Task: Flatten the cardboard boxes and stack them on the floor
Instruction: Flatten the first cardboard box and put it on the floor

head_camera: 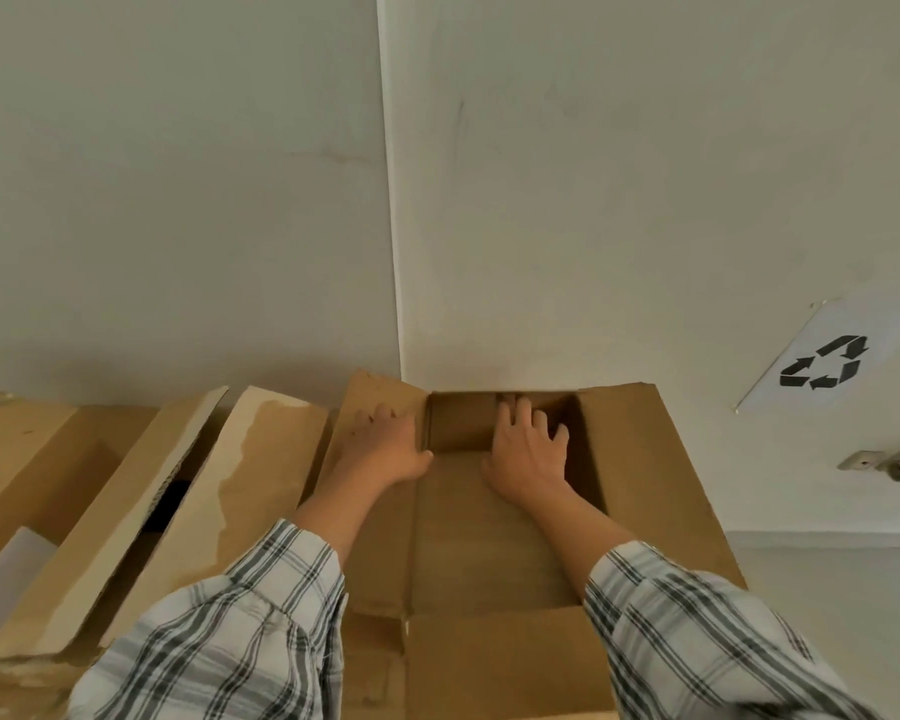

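A large brown cardboard box (640, 475) stands in front of me in the room's corner, its top flaps partly open. My left hand (383, 446) lies flat on the left flap, fingers spread, thumb at the flap's edge. My right hand (528, 452) rests on the middle flap with its fingers reaching over the flap's far edge into the dark opening. Whether the fingers grip that edge I cannot tell. Both arms wear plaid sleeves.
More cardboard boxes (141, 511) with raised flaps stand to the left, one water-stained. White walls meet in a corner right behind the box. A sheet with a recycling symbol (827, 363) hangs on the right wall. Pale floor (842, 589) shows at the right.
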Available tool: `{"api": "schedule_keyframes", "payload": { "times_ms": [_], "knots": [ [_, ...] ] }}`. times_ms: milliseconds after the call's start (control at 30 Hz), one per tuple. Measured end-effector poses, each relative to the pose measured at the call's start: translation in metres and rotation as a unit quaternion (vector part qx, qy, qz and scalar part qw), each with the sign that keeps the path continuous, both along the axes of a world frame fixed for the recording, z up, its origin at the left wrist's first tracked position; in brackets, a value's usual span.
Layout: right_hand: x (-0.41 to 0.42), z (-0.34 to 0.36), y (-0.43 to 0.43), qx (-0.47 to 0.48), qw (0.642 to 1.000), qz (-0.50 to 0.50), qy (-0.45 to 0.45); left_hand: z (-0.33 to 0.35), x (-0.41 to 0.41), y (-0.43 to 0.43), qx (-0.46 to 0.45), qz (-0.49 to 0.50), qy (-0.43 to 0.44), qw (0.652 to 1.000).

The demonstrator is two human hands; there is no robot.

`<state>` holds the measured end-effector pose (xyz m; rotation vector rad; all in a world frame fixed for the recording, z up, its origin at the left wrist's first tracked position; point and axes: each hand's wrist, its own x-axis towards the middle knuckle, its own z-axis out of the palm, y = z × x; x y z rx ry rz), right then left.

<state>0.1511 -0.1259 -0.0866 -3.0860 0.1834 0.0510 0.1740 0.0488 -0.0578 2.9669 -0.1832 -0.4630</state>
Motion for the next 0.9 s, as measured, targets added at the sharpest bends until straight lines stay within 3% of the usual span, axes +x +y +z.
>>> {"api": "schedule_keyframes", "payload": {
  "times_ms": [100, 233, 467, 567, 700, 800, 900],
  "knots": [
    [0.031, -0.008, -0.002, -0.001, 1.000, 0.002, -0.022, -0.005, 0.021, 0.005, 0.000, 0.015, -0.030, 0.999],
    [0.070, -0.022, -0.005, -0.027, 0.999, 0.018, 0.013, -0.014, 0.043, 0.013, -0.012, 0.051, -0.074, 0.996],
    [0.093, -0.052, -0.003, 0.001, 0.996, 0.006, 0.085, -0.024, 0.072, 0.022, -0.080, 0.075, -0.061, 0.992],
    [0.100, -0.051, -0.003, 0.006, 0.995, 0.005, 0.104, -0.019, 0.080, 0.028, -0.136, 0.120, -0.033, 0.983],
    [0.103, -0.034, 0.001, -0.012, 0.991, 0.002, 0.133, 0.002, 0.088, 0.040, -0.261, 0.225, 0.063, 0.937],
    [0.092, -0.009, 0.021, 0.038, 0.996, 0.016, 0.080, 0.022, 0.083, 0.032, -0.358, 0.208, 0.138, 0.900],
    [0.064, 0.043, 0.042, 0.160, 0.986, 0.044, -0.018, 0.044, 0.078, 0.008, -0.384, 0.174, 0.139, 0.896]
  ]
}}
